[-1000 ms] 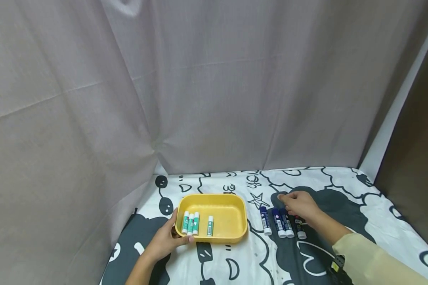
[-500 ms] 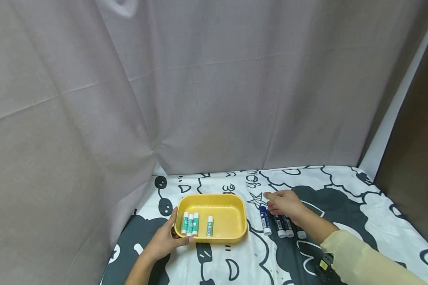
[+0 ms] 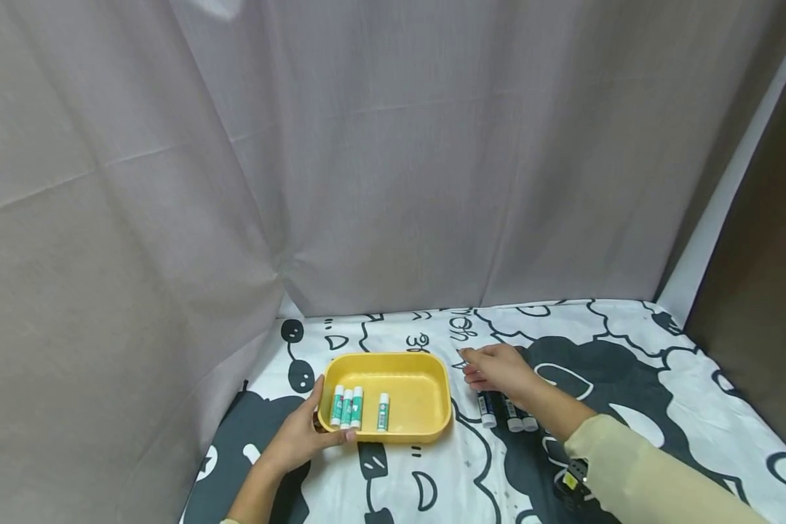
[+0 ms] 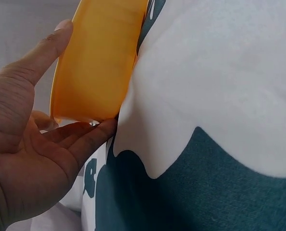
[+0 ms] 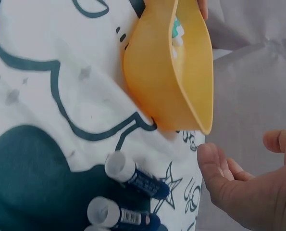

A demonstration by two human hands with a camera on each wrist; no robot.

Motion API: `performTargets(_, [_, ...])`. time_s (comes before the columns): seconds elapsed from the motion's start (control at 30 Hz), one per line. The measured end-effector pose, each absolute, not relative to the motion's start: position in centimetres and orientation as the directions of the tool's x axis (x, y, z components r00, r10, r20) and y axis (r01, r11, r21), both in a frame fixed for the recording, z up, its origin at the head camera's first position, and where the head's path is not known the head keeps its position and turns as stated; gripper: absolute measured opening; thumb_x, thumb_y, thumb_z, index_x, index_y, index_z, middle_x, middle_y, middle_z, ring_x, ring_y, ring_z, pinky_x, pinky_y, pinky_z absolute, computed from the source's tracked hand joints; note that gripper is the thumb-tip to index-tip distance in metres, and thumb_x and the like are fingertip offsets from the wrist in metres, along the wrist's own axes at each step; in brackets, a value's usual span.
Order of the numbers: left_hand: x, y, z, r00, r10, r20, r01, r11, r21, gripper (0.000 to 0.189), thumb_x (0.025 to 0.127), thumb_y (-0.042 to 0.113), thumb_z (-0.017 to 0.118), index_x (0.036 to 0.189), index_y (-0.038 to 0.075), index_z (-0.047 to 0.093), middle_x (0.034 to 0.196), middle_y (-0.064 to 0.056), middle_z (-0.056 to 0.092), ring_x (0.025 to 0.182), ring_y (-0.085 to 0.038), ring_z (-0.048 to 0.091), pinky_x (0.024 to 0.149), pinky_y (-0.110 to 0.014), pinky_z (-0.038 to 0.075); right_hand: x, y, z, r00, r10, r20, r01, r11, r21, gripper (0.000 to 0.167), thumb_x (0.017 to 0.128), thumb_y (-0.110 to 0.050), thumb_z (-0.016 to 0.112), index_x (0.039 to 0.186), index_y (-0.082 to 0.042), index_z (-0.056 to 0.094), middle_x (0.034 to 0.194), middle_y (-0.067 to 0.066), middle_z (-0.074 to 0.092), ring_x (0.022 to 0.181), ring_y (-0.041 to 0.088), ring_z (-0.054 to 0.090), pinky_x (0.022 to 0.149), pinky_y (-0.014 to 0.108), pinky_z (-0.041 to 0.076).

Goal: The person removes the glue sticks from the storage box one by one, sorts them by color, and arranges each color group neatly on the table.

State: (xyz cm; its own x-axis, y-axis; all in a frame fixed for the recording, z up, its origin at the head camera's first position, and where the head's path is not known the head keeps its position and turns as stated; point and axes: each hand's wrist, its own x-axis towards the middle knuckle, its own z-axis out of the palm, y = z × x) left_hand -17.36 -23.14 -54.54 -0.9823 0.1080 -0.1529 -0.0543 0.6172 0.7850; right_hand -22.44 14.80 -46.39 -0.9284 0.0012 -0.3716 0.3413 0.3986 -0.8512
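Note:
My left hand (image 3: 299, 439) grips the left end of a yellow plastic tray (image 3: 426, 411), thumb along its near side in the head view. In the left wrist view the fingers reach to the tray's bottom edge. Several white-and-green glue sticks (image 3: 383, 413) lie inside it, three together at the left and one apart. My right hand (image 3: 503, 372) hovers right of the tray with nothing between its fingers and thumb. Under it, several navy glue sticks with white ends (image 3: 487, 415) lie on the cloth, partly hidden by the hand; two navy glue sticks (image 5: 139, 179) show plainly in the right wrist view.
A white cloth (image 3: 461, 473) with dark cartoon prints covers the table. Behind it hangs a grey curtain (image 3: 393, 182), and a brown panel (image 3: 760, 306) stands at the right.
My right hand has moved left over the navy glue sticks toward the tray, covering more of them. My left hand has kept its hold, and the tray and glue sticks have stayed in place.

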Motion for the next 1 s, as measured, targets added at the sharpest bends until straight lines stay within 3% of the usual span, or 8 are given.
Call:
performTargets(0.43, [-17.4, -23.1, -54.1, -0.98, 0.093, -0.174, -0.082, 0.613, 0.786, 0.139, 0.076, 0.046, 0.103, 0.179, 0.014, 0.015, 0.175, -0.023, 0.043, 0.154, -0.042, 0.052, 0.125, -0.066, 0.043, -22.0, 11.4, -46.8, -0.917, -0.126, -0.378, 0.324, 0.313, -0.892, 0.051, 0.113, -0.031, 0.062, 0.14, 0.012, 0.063, 0.123, 0.024, 0.076, 0.102, 0.027, 0.078, 0.094, 0.039, 0.068])
performTargets(0.73, [-17.2, -22.9, -54.3, -0.981, 0.088, -0.171, -0.082, 0.615, 0.785, 0.139, 0.076, 0.046, 0.103, 0.179, 0.013, 0.016, 0.174, -0.023, 0.044, 0.155, -0.043, 0.05, 0.126, -0.068, 0.041, -22.2, 9.9, -47.9, -0.906, -0.131, -0.403, 0.354, 0.29, -0.889, 0.047, 0.111, -0.028, 0.063, 0.134, 0.013, 0.066, 0.12, 0.025, 0.077, 0.095, 0.023, 0.079, 0.085, 0.032, 0.069])
performTargets(1.0, [-17.2, -22.8, -54.0, -0.981, 0.084, -0.173, -0.086, 0.613, 0.786, 0.139, 0.076, 0.045, 0.104, 0.179, 0.013, 0.016, 0.175, -0.023, 0.042, 0.156, -0.044, 0.049, 0.127, -0.068, 0.041, -22.4, 8.1, -48.3, -0.903, -0.118, -0.413, 0.368, 0.283, -0.886, 0.045, 0.112, -0.027, 0.063, 0.133, 0.013, 0.065, 0.122, 0.026, 0.076, 0.095, 0.023, 0.078, 0.087, 0.035, 0.069])
